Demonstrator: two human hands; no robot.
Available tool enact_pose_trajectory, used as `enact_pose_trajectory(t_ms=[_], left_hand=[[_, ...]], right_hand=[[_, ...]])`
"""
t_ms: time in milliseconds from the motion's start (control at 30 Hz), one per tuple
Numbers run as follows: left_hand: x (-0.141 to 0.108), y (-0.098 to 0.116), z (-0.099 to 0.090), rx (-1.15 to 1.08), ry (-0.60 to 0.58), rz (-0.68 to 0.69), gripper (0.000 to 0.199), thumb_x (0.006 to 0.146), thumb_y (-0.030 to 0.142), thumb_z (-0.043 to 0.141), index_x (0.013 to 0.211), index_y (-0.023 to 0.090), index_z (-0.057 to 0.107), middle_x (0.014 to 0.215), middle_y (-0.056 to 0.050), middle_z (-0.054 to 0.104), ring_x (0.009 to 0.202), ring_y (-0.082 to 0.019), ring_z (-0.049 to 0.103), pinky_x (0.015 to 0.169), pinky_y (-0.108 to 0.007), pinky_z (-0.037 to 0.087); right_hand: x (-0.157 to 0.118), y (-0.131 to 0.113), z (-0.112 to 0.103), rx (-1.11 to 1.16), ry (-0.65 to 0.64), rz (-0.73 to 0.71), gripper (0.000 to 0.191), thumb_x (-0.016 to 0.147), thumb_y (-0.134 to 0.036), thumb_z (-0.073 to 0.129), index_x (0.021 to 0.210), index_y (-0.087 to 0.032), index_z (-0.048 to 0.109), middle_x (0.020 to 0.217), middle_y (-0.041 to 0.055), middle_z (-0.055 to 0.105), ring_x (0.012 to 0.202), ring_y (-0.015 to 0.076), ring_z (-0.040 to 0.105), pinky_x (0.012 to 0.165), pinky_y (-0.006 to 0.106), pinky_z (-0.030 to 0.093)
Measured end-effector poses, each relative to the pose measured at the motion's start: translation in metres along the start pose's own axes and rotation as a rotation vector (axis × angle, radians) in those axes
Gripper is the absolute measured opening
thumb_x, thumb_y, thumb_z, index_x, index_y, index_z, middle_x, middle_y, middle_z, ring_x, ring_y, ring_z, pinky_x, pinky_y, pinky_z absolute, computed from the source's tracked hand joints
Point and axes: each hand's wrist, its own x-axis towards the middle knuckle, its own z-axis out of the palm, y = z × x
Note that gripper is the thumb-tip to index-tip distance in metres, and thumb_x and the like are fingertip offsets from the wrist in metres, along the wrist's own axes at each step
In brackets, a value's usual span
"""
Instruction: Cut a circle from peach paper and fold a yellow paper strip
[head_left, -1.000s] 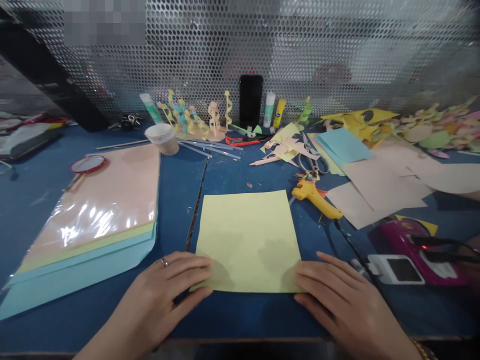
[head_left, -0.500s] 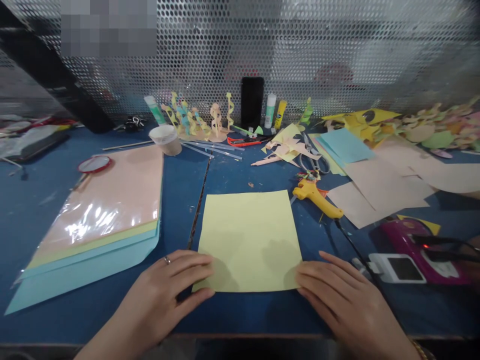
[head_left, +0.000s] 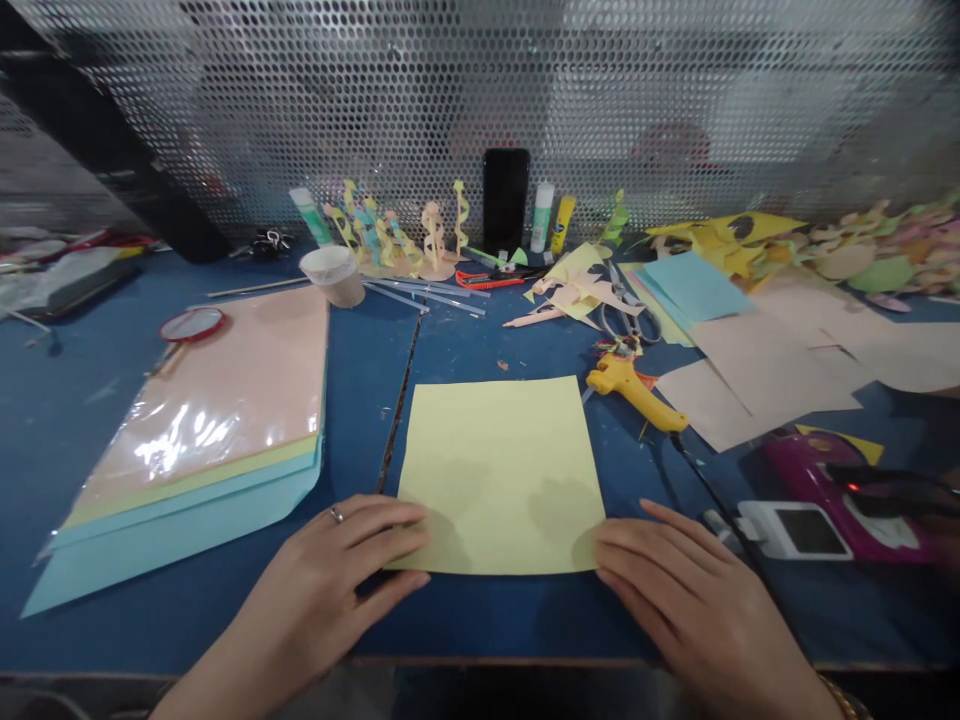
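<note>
The left hand (head_left: 337,570) and right hand (head_left: 679,580) cover the near corners of the yellow paper (head_left: 502,470) on the bench (head_left: 360,380), pinching or merely resting I cannot tell; uneven pressure may crease it, or a forward slip strike the glue gun (head_left: 637,391).

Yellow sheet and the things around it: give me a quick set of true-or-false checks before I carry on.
1. The yellow glue gun lies right of the yellow sheet. True.
2. The left hand is at the sheet's near left corner. True.
3. The right hand is gripping the glue gun. False: it is at the sheet's near right corner.
4. The red-rimmed disc lies right of the sheet. False: it lies to the left, on the plastic-wrapped paper.
5. The phone stands upright. True.
</note>
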Motion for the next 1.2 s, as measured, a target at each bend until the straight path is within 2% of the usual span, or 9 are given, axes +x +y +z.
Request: enact_pose_trajectory(t_ms=[200, 633, 967, 1200], left_hand=[[-0.0016, 0.0000, -0.0019, 0.024, -0.011, 0.026, 0.021, 0.086, 0.034, 0.062, 0.106, 0.027, 0.064, 0.110, -0.001, 0.070, 0.103, -0.021, 0.065, 0.085, -0.038, 0.055], [0.0016, 0.0026, -0.0080, 0.000, -0.020, 0.017, 0.018, 0.087, 0.031, 0.060, 0.105, 0.028, 0.062, 0.106, 0.002, 0.072, 0.100, -0.018, 0.065, 0.087, -0.036, 0.054], [0.0021, -0.0027, -0.0024, 0.036, 0.024, 0.021, 0.017, 0.090, 0.032, 0.056, 0.106, 0.029, 0.061, 0.105, 0.003, 0.072, 0.099, -0.017, 0.066, 0.088, -0.036, 0.054], [-0.0025, -0.0036, -0.0004, 0.072, 0.011, 0.019, 0.023, 0.085, 0.039, 0.062, 0.106, 0.029, 0.062, 0.108, 0.002, 0.072, 0.101, -0.019, 0.066, 0.089, -0.039, 0.054]], right_hand=[[0.0012, -0.0024, 0.0036, 0.075, 0.087, 0.045, 0.018, 0.092, -0.013, 0.051, 0.095, -0.019, 0.067, 0.095, -0.0009, 0.071, 0.092, 0.0125, 0.064, 0.103, 0.032, 0.034], [0.0033, -0.0015, 0.0034, 0.086, 0.099, 0.008, 0.018, 0.093, -0.014, 0.050, 0.095, -0.019, 0.067, 0.095, -0.0016, 0.071, 0.092, 0.0110, 0.064, 0.104, 0.030, 0.032], [0.0026, -0.0008, 0.0061, 0.092, 0.120, 0.027, 0.018, 0.093, -0.014, 0.050, 0.094, -0.019, 0.067, 0.092, -0.0022, 0.072, 0.088, 0.0118, 0.064, 0.103, 0.031, 0.033], [0.0029, -0.0019, 0.0066, 0.076, 0.112, 0.027, 0.016, 0.092, -0.015, 0.052, 0.093, -0.019, 0.067, 0.093, -0.0016, 0.071, 0.089, 0.0125, 0.064, 0.102, 0.032, 0.033]])
